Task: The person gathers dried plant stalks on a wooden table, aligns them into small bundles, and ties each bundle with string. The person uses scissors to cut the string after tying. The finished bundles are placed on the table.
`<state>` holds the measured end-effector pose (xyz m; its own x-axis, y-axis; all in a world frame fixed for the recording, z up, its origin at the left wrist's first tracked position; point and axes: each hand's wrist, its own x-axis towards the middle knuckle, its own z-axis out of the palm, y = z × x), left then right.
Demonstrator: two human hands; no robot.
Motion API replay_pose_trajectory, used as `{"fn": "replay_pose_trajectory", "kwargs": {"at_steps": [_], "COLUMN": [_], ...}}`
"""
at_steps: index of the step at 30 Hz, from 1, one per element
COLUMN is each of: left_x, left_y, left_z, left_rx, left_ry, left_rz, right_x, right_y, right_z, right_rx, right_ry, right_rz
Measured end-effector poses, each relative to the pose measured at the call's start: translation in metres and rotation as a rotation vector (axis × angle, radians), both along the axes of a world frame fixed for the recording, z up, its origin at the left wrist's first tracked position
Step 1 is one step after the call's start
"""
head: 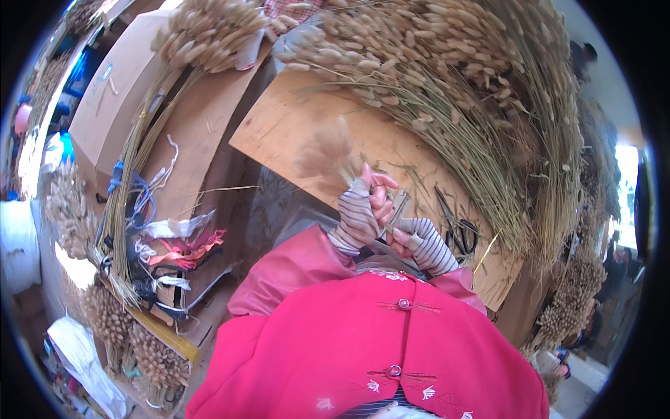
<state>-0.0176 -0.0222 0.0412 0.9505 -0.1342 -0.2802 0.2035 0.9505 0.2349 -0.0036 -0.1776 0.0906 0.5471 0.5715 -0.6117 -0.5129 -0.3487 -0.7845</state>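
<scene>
My left hand (380, 199), in a striped fingerless cuff, grips a small bunch of dried bunny-tail grass (327, 149). Its fluffy heads are blurred and point up and left. Close below, my right hand (402, 242) has its fingers closed at the stem ends, which are mostly hidden by the hands; whether it pinches them I cannot tell. A flat grey piece (401, 203), too small to name surely, shows just beyond the hands. Both hands are over the near edge of a wooden board (293, 120). Black-handled scissors (463, 235) lie on it to the right.
A large heap of long-stemmed bunny-tail grass (445, 125) covers the board's far and right side. On the left, cardboard boxes (193, 120) carry tied bundles (138, 136), a blue cord (141, 191) and red cloth strips (191, 251). More dried bunches (157, 356) stand lower left.
</scene>
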Motion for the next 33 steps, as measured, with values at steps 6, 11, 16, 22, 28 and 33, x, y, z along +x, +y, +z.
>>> {"fn": "replay_pose_trajectory", "kwargs": {"at_steps": [6, 11, 16, 22, 28, 33], "left_x": [0.002, 0.007, 0.018, 0.008, 0.007, 0.007], "left_y": [-0.008, -0.009, 0.007, -0.011, -0.001, 0.001], "left_z": [-0.009, -0.017, -0.011, -0.004, -0.029, -0.043], "left_rx": [0.011, 0.213, 0.137, -0.009, 0.155, 0.151], "left_ry": [0.089, 0.043, 0.039, 0.064, 0.077, 0.044], "left_rz": [-0.078, 0.062, -0.009, 0.071, 0.061, 0.11], "right_x": [-0.013, -0.019, -0.008, 0.003, 0.011, 0.053], "right_y": [-0.006, 0.006, 0.012, 0.014, 0.012, -0.005], "right_z": [0.0, -0.032, -0.047, -0.042, -0.037, -0.04], "right_rx": [-0.196, -0.327, -0.318, -0.02, -0.094, -0.807], "right_ry": [-0.498, -0.872, -0.926, -0.509, -0.639, -1.323], "right_rz": [0.112, 0.183, 0.218, -0.04, 0.257, 0.067]}}
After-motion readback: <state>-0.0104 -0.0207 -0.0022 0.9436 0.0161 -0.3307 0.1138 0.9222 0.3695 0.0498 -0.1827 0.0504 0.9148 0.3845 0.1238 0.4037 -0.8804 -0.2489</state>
